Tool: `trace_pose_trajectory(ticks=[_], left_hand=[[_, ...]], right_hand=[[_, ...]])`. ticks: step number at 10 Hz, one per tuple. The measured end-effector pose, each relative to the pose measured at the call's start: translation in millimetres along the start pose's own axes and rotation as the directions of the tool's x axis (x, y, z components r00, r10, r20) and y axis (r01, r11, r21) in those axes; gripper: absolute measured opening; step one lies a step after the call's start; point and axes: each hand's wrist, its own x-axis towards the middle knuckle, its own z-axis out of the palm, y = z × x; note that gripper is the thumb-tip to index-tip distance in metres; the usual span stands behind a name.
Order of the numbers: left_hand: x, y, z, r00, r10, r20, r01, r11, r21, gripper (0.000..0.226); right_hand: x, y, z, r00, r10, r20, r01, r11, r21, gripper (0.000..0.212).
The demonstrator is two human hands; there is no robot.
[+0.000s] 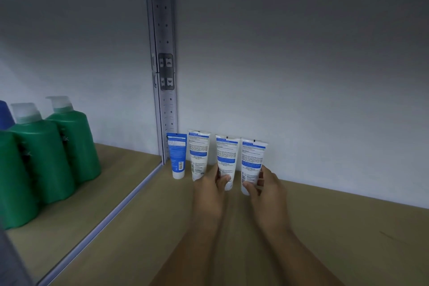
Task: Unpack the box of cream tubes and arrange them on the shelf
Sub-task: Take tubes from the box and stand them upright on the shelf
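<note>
From the head view, 4 cream tubes stand cap-down in a row at the back of the shelf (325, 227), against the wall (301, 76) beside the post (166, 100). The blue tube (178, 155) is leftmost, then tube 2 (199, 151). The left hand (212, 184) grips tube 3 (227, 155) near its cap, thumb across the front. The right hand (263, 187) pinches tube 4 (253, 158) low down. Green bottles (53, 153) stand in the bay to the left.
</note>
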Motion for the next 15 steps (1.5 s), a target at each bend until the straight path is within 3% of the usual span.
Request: trace_pose_trajectory(ticks=[1,2,3,4,5,7,9,11,12,13,14,15], left_hand=[[-7.2,2.4,-3.1,0.999,-0.041,-0.023,0.039,0.998,-0.053,0.017],[-28.9,11.3,-17.5,0.997,-0.065,0.049,0.069,0.993,-0.099,0.016],[-51.4,18.6,-38.2,0.993,-0.116,0.0,0.116,0.991,-0.064,0.025],[-79.1,26.1,-62.6,0.983,-0.181,-0.031,0.18,0.983,-0.033,0.018],[-113.6,33.1,-96.0,0.981,-0.181,-0.069,0.185,0.982,0.049,0.018],[-185.6,31.3,-185.1,0.975,-0.219,-0.039,0.222,0.967,0.121,0.011],[-278.5,2.6,-282.7,0.949,-0.245,-0.196,0.274,0.952,0.136,0.009],[-384.9,-87.4,-343.1,0.81,-0.504,-0.299,0.563,0.811,0.159,0.013],[-440.5,-139.2,-355.6,0.694,-0.64,-0.33,0.715,0.666,0.213,0.018],[-493.2,-181.0,-353.4,0.558,-0.763,-0.326,0.83,0.513,0.22,0.022],[-523.9,-221.0,-338.0,0.439,-0.842,-0.313,0.896,0.385,0.22,0.029],[-529.9,-226.6,-318.1,0.367,-0.881,-0.298,0.928,0.327,0.176,0.033]], right_hand=[[1.8,0.8,-3.4,0.998,0.057,0.006,-0.057,0.998,0.023,0.064],[-23.2,-5.6,-4.8,0.995,0.097,-0.011,-0.097,0.995,0.003,0.069],[-7.9,-2.0,8.5,0.994,-0.048,-0.1,0.029,0.983,-0.182,0.055],[-93.8,-50.8,-24.0,0.973,0.227,0.053,-0.227,0.974,0.011,0.048],[-103.4,-76.8,-9.8,0.986,0.123,0.113,-0.107,0.985,-0.138,0.037],[-177.2,-141.3,7.2,0.936,0.125,0.328,-0.123,0.992,-0.027,0.023],[-271.5,-202.2,44.2,0.88,-0.031,0.474,-0.042,0.989,0.143,0.022],[-378.4,-199.5,120.0,0.726,-0.061,0.685,-0.038,0.991,0.129,0.026],[-424.4,-172.3,160.8,0.59,0.013,0.807,-0.052,0.998,0.023,0.03],[-456.8,-128.2,192.7,0.503,0.055,0.863,-0.011,0.998,-0.057,0.032],[-496.2,-87.9,225.6,0.36,0.197,0.912,0.059,0.971,-0.233,0.034],[-515.5,-13.0,242.1,0.326,0.308,0.894,0.092,0.931,-0.354,0.035]])
